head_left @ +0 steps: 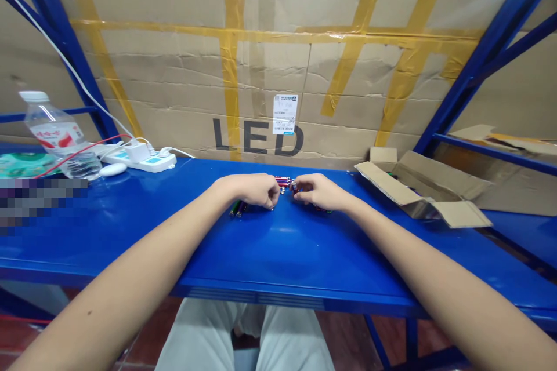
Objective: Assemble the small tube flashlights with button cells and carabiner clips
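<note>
My left hand (263,190) is closed, knuckles up, low over the blue tabletop. Its fingertips press together, and what they pinch, if anything, is hidden. Under its wrist, the ends of slim green and dark purple metal tubes (237,208) stick out. Facing it, my right hand (319,190) pinches a small shiny red-and-silver metal piece (294,186) between thumb and fingers. Between the hands, red metallic tubes (282,181) lie on the table, with tiny silver parts (282,190) just in front. Small coloured bits (324,210) show partly beneath my right hand.
An open cardboard box (426,185) with dark items inside stands to the right. At the left are a water bottle (61,136), a white power strip (150,160) with cables, and a green packet (28,163). A large taped carton (183,87) walls the back.
</note>
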Tool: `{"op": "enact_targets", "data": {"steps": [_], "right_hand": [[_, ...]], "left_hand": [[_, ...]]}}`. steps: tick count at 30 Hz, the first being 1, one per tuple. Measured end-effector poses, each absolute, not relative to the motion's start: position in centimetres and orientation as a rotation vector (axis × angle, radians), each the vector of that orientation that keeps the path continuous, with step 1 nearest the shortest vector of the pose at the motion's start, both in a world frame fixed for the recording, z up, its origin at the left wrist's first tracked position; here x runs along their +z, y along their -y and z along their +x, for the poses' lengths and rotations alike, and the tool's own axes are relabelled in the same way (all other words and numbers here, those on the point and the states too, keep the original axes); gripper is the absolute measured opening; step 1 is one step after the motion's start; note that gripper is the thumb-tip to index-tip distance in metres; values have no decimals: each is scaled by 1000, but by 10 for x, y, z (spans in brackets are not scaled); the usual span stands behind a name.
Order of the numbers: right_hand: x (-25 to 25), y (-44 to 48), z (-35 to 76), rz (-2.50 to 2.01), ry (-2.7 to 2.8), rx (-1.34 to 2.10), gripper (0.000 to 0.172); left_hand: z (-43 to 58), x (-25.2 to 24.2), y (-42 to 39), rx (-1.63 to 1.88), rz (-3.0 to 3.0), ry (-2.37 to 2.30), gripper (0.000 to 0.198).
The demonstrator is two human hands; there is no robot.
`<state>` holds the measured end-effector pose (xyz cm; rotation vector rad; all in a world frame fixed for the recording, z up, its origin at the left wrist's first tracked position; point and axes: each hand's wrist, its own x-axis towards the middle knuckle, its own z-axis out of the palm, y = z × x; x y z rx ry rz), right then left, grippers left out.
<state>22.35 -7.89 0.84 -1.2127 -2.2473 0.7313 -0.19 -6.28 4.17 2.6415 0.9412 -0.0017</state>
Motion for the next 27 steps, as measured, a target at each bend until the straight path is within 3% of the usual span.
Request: {"op": "enact_targets", "data": {"steps": [3, 9, 19, 27], "right_hand": [[9, 79, 223, -1188, 2280, 627, 8], [9, 81, 221, -1154, 2303, 528, 13], [5, 81, 214, -1028, 2198, 348, 27], [0, 84, 213, -1045, 2070, 271, 10]], "left_hand": [[1, 39, 60, 133, 2685, -905, 15], [9, 35, 54, 910, 2519, -944, 13], [17, 21, 52, 914, 2059, -862, 6], [22, 23, 58, 937, 1969, -767, 8]]}}
